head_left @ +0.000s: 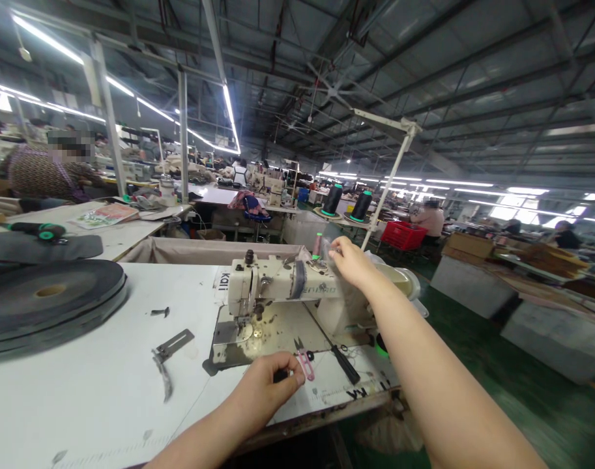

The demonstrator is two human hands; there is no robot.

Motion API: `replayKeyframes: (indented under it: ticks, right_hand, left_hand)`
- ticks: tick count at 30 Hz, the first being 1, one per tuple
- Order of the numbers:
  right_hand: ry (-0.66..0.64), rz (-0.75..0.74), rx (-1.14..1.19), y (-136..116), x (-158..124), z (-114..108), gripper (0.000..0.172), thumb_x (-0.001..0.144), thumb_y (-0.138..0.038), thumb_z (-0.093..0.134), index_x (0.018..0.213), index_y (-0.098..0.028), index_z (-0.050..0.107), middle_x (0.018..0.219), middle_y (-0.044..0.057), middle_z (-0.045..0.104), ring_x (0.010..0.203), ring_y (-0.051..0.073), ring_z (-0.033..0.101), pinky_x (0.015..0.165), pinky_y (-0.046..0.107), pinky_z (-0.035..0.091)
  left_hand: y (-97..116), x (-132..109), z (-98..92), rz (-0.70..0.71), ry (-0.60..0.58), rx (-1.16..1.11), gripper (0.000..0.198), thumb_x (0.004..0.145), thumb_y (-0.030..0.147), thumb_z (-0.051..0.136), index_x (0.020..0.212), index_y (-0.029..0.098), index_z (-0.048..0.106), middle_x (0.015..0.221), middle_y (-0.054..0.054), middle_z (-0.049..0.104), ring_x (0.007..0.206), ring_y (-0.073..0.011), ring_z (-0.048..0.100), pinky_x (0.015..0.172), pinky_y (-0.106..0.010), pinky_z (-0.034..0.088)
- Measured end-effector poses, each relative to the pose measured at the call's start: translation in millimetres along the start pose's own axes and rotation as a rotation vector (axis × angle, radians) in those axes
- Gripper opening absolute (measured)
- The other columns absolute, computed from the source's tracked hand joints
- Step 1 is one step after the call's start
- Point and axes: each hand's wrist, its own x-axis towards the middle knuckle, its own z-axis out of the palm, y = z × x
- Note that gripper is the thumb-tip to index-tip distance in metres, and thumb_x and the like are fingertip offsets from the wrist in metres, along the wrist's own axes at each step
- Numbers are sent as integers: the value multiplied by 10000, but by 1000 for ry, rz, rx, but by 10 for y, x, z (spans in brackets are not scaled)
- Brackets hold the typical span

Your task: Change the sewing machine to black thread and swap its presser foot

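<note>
An off-white sewing machine (277, 280) stands on the white table. My left hand (277, 378) is closed near the table's front edge, beside pink thread snips (305, 365); a small dark thing shows between its fingers, too small to name. My right hand (347, 257) reaches over the top of the machine, fingers pinched beside a small spool (317, 246) with a green end; what they hold, if anything, is too small to make out. A black-handled screwdriver (345, 362) lies right of the snips.
Dark rolls of tape (53, 306) lie at the left. A metal guide (176, 344) rests on the white table (116, 384). Two black thread cones (332, 199) and a thread stand pole (388, 185) rise behind the machine. People sit farther back.
</note>
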Motion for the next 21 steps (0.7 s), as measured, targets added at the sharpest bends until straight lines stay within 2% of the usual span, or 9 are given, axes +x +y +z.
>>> replayKeyframes:
  ticks: [2,6,11,16,21]
  right_hand:
    - [37,14,42,44,16,48,202,908,-215,625,1109,-194,632,1061,82,718,978,198,659,858,307,483]
    - [94,-52,178,106,-5,119,134,835,-277,741,942,-197,733,905,38,696,813,171,648,778,285,490]
    - [68,-136,247,105,-56,171,238,819,-206,731,1050,-217,788,987,46,726,881,176,659,849,304,506]
    - [43,-178,242,91,-76,232,251,842,-160,710,1073,-208,797,1052,62,748,980,189,682,942,321,510]
    - [64,-222,174,86,-131,272,270,898,-158,655,1124,-215,791,1121,70,749,1062,195,681,1009,332,500]
  left_hand:
    - [-61,-30,7,1,-12,-13,251,793,425,618,787,185,690,768,-1,662,796,-193,571,776,-297,401]
    - [-221,-139,17,-40,-18,-13,243,809,414,623,792,178,681,694,27,571,728,-169,521,715,-281,375]
    - [-363,-283,-33,-82,-33,-17,259,819,423,610,786,172,668,712,10,589,746,-184,537,728,-291,384]
    - [-507,-366,-125,-110,-58,-23,254,852,414,594,817,171,660,749,0,603,780,-192,548,756,-294,394]
    - [-639,-433,-150,-129,-18,-9,274,863,441,582,810,180,646,718,21,524,745,-180,496,734,-291,380]
